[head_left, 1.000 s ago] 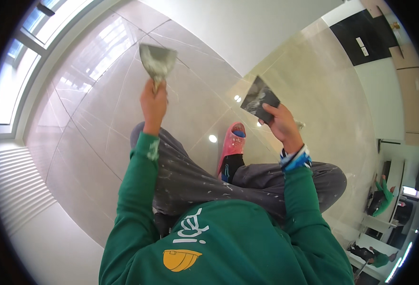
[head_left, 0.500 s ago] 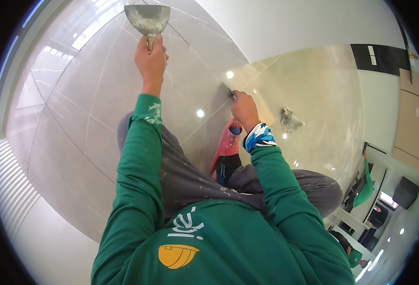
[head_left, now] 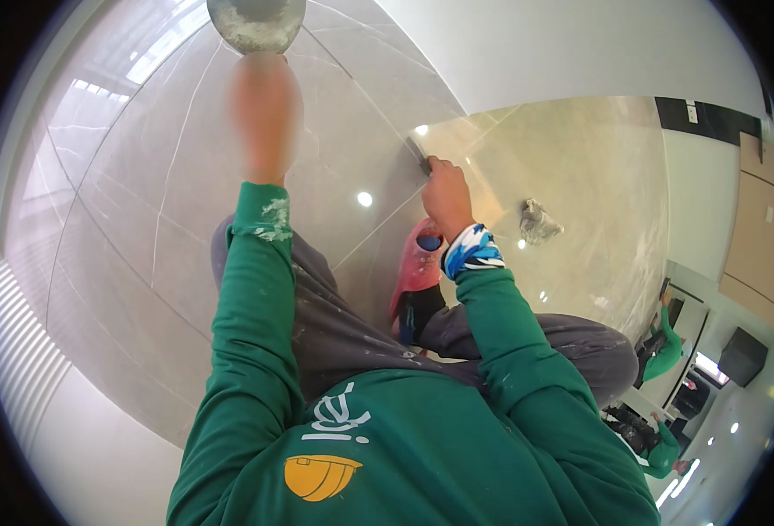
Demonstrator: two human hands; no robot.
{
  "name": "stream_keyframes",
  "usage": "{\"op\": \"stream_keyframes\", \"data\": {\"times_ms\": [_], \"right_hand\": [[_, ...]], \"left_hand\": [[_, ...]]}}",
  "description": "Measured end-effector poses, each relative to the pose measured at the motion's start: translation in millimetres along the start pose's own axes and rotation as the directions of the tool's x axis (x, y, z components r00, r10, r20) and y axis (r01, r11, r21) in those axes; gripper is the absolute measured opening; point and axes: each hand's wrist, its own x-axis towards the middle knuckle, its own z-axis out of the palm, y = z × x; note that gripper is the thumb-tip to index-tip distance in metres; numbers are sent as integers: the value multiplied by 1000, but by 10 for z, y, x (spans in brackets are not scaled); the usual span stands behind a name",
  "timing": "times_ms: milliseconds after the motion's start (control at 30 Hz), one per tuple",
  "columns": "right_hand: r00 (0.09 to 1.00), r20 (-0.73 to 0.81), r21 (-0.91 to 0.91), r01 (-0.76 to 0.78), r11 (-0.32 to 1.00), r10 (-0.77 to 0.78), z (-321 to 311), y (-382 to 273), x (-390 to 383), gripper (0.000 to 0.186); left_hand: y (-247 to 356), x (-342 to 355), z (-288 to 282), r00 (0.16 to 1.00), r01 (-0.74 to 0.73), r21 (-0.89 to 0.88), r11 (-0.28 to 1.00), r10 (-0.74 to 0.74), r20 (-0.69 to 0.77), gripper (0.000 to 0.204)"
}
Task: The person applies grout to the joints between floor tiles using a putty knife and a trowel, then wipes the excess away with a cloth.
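Note:
My left hand (head_left: 264, 114), blurred, reaches far forward, closed on a wide putty knife (head_left: 257, 26). Pale residue smears its blade, whose far end is cut off by the upper edge of the view. My right hand (head_left: 447, 193), a blue and white camouflage band at its wrist, grips a smaller scraper (head_left: 418, 154). That blade is low over the tile floor (head_left: 343, 149), near a joint line; whether it touches I cannot tell. Both knife handles are mostly hidden in my hands.
A crumpled greyish bundle (head_left: 539, 223) lies on the tiles right of my right hand. My foot in a stained pink shoe (head_left: 415, 263) is just below that hand. A white wall (head_left: 571, 53) borders the floor ahead. Two people in green (head_left: 665, 355) are at the far right.
My left hand and the wide putty knife have moved slightly farther forward and left. My right hand with the scraper has shifted a little left. The view has tilted slightly.

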Motion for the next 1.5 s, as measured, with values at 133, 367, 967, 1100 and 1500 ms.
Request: {"op": "stream_keyframes", "data": {"times_ms": [133, 367, 967, 1100, 1500], "right_hand": [[998, 27, -37, 59, 998, -58, 170, -251, -87, 34], [998, 70, 3, -7, 1000, 7, 126, -232, 88, 32], [995, 60, 14, 79, 997, -79, 381, -370, 283, 26], [995, -17, -52, 97, 994, -98, 536, -397, 333, 29], [961, -85, -87, 257, 962, -265, 594, -612, 553, 22]], "left_hand": [[39, 67, -71, 1000, 1, 6, 1000, -1, 7, 22], [16, 44, -95, 1000, 26, 12, 1000, -26, 7, 18], [-202, -76, -238, 1000, 23, -53, 998, -22, 17, 20], [-209, -104, -188, 998, 41, -34, 999, -39, 42, 20], [-144, -81, -210, 999, 45, -40, 998, -44, 13, 20]]}}
